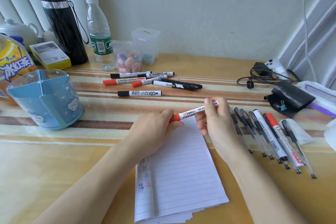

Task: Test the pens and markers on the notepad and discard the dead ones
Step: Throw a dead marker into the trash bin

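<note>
Left hand (pixel 154 129) and right hand (pixel 216 120) grip one marker (pixel 189 112) above the notepad (pixel 181 169), pens (pixel 246 120) beside it.

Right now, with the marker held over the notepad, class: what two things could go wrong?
1. The left hand grips the cap, the right hand the barrel of the red marker; a jerky pull could streak ink on the striped tablecloth.
2. The marker pile behind and the pen row at right might get mixed up.

We log this as a home desk (pixel 72 160) set against a wall (pixel 200 14): striped cloth (pixel 218 82), teapot (pixel 17 32), black flask (pixel 62 29) and water bottle (pixel 100 36) far left, blue pen holder (pixel 47 100) near left, loose markers (pixel 131 79) mid-desk, charger cable (pixel 261 74) far right.
</note>
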